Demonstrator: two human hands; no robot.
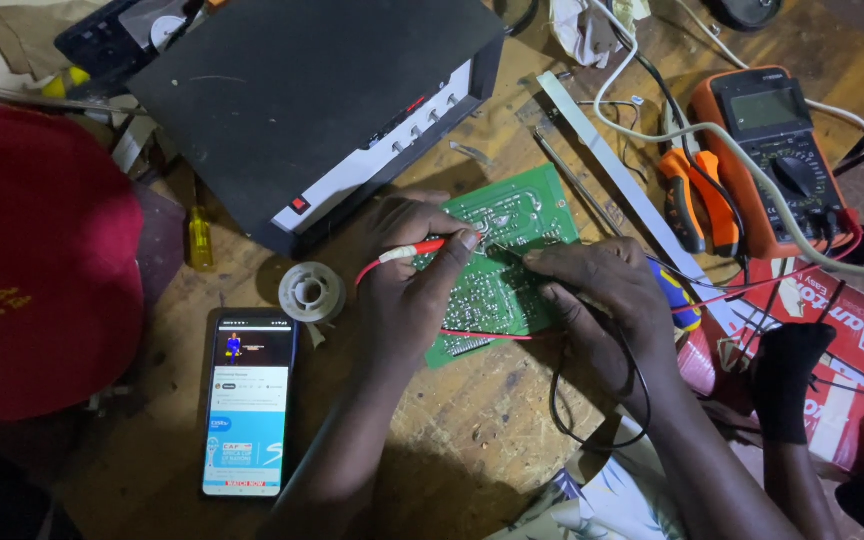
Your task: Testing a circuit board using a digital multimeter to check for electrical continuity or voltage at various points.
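One circuit board (500, 262), one multimeter (774, 160), one phone (248, 402)

Bare forearms — no sleeves (unadorned)

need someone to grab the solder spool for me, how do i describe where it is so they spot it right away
Start at the big black box at the top of the wooden table, then drop to its lower corner. The spool lies just below it, above the lit phone and left of the left hand. It is the only small round whitish reel there.
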